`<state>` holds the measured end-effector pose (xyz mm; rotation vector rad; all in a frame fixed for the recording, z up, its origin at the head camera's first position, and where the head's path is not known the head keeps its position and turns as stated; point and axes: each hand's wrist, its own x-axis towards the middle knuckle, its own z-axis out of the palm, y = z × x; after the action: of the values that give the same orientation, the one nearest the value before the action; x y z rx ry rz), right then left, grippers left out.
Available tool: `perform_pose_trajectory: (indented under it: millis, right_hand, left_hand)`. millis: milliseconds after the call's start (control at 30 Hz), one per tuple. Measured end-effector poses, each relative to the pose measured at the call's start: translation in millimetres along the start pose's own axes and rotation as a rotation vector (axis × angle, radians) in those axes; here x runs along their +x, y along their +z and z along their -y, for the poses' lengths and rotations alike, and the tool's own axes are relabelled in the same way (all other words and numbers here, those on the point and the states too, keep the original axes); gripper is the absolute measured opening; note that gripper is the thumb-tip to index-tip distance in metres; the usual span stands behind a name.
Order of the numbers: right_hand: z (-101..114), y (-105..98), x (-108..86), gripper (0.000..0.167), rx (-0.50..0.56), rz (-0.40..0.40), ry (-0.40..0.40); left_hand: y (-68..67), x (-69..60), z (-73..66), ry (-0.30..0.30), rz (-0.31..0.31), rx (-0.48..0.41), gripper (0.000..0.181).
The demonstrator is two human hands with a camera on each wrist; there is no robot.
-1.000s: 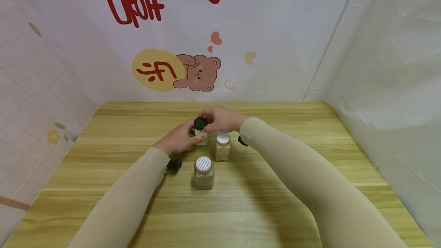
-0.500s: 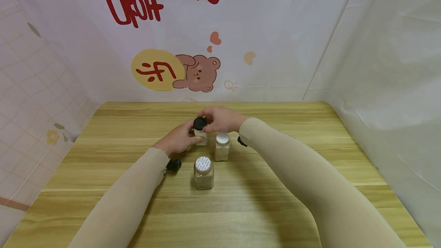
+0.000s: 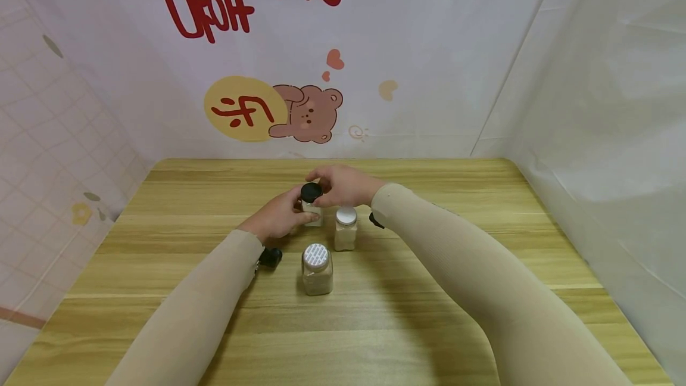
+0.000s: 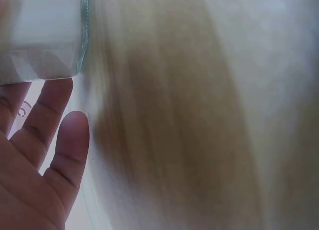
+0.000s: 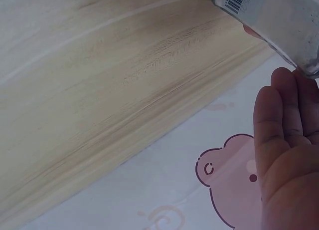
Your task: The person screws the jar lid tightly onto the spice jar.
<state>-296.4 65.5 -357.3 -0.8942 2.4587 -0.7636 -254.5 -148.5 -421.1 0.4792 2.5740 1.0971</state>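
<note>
Near the table's middle, my left hand (image 3: 278, 213) grips the body of a clear glass jar (image 3: 313, 208) holding pale contents. Its thumb lies across the front, and other fingers reach behind. A black lid (image 3: 311, 192) tops this jar. My right hand (image 3: 348, 185) holds the lid from the right and back, thumb at its near side. In the left wrist view, the jar's glass base (image 4: 45, 55) shows above loosely bent fingers. A barcode label marks the jar (image 5: 284, 25) in the right wrist view; the lid is out of sight there.
A white-lidded jar (image 3: 345, 230) stands just right of the held jar. Closer to me is another jar (image 3: 318, 273) with a patterned white lid. The wooden table (image 3: 343, 344) meets a printed white curtain (image 3: 429, 76) at the back.
My right fingertips have shifted slightly left and back around the lid. The left hand and all the jars have stayed in place.
</note>
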Motion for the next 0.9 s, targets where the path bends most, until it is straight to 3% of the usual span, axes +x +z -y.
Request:
perform_pose_trajectory:
  millis: [200,467,733,900]
  right_hand:
    - [2.5,0.7,-0.2,0.042,-0.032,-0.017,-0.009]
    - [4.8,-0.8,-1.2,0.064,-0.024,-0.004,-0.005]
    - [5.0,-0.8,-1.4,0.045,-0.029,-0.010,-0.020]
    - [6.5,-0.1,-0.8,0.051,-0.032,-0.020,0.001]
  left_hand:
    - [0.2,0.9,1.3,-0.002,-0.007,-0.007,0.049]
    - [1.8,2.2,2.5,0.012,-0.021,0.008,0.047]
    - [0.4,1.2,2.8,0.012,-0.011,-0.002,0.049]
    - [0.7,2.5,3.6,0.028,-0.009,-0.012,0.045]
